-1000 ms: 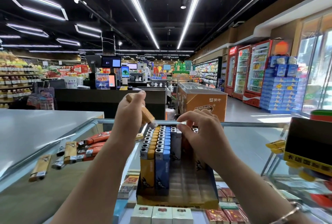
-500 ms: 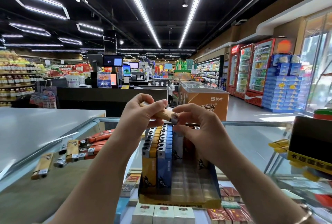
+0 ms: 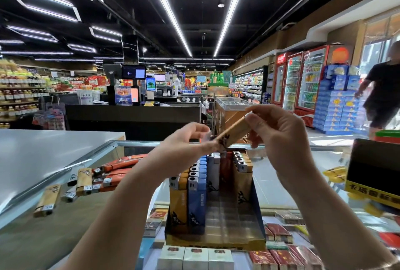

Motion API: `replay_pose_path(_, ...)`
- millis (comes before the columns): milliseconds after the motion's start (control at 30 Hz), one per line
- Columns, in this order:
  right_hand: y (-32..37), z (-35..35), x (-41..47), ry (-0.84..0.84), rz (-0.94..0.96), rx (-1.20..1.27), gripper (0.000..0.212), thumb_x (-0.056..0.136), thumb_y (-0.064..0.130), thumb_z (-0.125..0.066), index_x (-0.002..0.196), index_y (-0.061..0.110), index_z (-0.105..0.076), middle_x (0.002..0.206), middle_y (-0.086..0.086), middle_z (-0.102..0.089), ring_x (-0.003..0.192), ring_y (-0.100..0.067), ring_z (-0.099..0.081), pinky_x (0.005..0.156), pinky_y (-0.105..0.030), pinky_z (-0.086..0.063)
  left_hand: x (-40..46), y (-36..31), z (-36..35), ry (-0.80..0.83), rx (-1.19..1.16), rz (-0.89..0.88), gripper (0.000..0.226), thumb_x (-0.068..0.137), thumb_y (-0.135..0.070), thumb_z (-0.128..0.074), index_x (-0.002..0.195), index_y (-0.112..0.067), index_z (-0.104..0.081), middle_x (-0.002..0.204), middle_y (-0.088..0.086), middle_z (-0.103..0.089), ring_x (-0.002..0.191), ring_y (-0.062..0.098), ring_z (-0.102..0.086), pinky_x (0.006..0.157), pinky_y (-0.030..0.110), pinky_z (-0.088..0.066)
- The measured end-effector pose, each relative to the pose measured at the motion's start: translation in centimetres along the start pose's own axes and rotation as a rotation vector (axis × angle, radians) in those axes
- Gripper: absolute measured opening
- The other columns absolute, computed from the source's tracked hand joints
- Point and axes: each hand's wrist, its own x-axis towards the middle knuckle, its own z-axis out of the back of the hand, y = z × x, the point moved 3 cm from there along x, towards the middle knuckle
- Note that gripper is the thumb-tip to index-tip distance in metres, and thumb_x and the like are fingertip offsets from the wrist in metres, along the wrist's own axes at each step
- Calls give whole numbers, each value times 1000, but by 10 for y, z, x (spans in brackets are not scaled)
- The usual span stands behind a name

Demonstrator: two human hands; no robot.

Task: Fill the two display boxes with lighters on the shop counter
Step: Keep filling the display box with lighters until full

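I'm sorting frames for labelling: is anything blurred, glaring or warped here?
Head view: left hand and the tan lighter it shares with the right hand are motion-smeared; ceiling light strips bow with wide-angle distortion; the glass counter reflects glare; the display box stays sharp.

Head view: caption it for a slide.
Both hands, left hand and right hand, hold a tan lighter above the half-filled display box.

display box (image 3: 257, 209) on counter (image 3: 279, 185) | loose lighters (image 3: 104, 174) left | hands (image 3: 233, 137) above

The glass counter (image 3: 279, 189) supports the display box (image 3: 216, 239) at centre; loose lighters (image 3: 104, 174) lie at 9 o'clock.
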Motion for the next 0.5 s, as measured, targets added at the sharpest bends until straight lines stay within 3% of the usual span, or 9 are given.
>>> replay_pose_path(100, 4, 6, 2, 55, -2, -59, 23, 82, 0, -63, 78, 23, -68, 64, 0, -64, 45, -6, -52, 42, -16, -43, -2, 4, -9, 118, 209, 88, 55, 82, -41, -65, 130, -38, -40, 121, -14, -46, 101, 4, -49, 74, 19, -40)
replay_pose_path(167, 8, 7, 3, 169, 9, -136, 21, 80, 0, -64, 81, 20, -67, 65, -2, -65, 45, -3, -53, 43, -13, -43, -1, 3, -11, 128, 265, 91, 59, 83, -33, -64, 135, -35, -37, 131, -5, -46, 95, 3, -50, 66, 9, -42)
replay_pose_path(267, 10, 10, 3, 317, -19, -216, 16, 76, 3, -67, 81, 18, -69, 66, -10, -66, 46, -10, -53, 43, -17, -45, -2, 1, -11, 133, 232, 102, 53, 84, -21, -61, 133, -30, -43, 107, -8, -55, 76, 1, -54, 49, 5, -43)
replay_pose_path(367, 11, 12, 2, 428, -71, -272, 11, 70, 10, -69, 78, 18, -70, 65, -10, -65, 46, -12, -54, 43, -20, -47, -3, 0, -12, 135, 207, 131, 47, 84, -19, -58, 130, -28, -47, 92, -8, -56, 73, 5, -58, 52, 11, -46)
replay_pose_path(500, 4, 6, -2, 574, -81, -449, 16, 75, 6, -71, 76, 21, -68, 57, 10, -62, 48, -2, -55, 46, -11, -42, -2, 0, -13, 130, 218, 127, 44, 85, -18, -57, 128, -26, -49, 90, -7, -57, 74, 6, -58, 58, 16, -48)
